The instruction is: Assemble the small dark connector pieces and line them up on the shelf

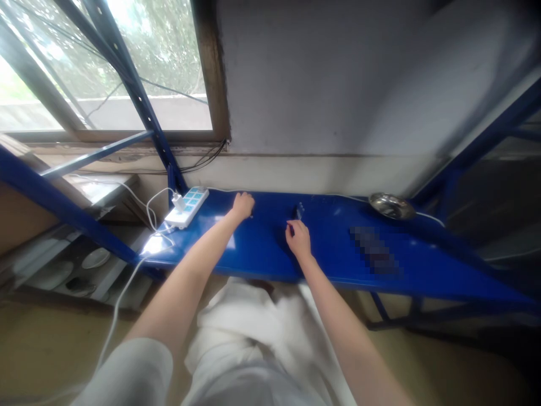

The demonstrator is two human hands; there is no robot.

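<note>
My left hand [244, 206] rests at the far part of the blue tabletop [262, 248], to the right of a white power strip [188, 207]. Its fingers are curled closed, and whatever they may hold is hidden. My right hand [298, 238] is over the middle of the tabletop, thumb and fingers bent together. Anything in that grip is too small or blurred to make out. Just beyond its fingers is a small, dark, partly shiny object [300, 211] whose kind I cannot tell.
A shiny metal bowl or dish [392, 206] sits at the back right. Nearer lies a pixelated dark object [375, 251]. A white plug [178, 202] and cord are at the left. Blue frame posts [139, 96] rise at both sides; a wall stands behind.
</note>
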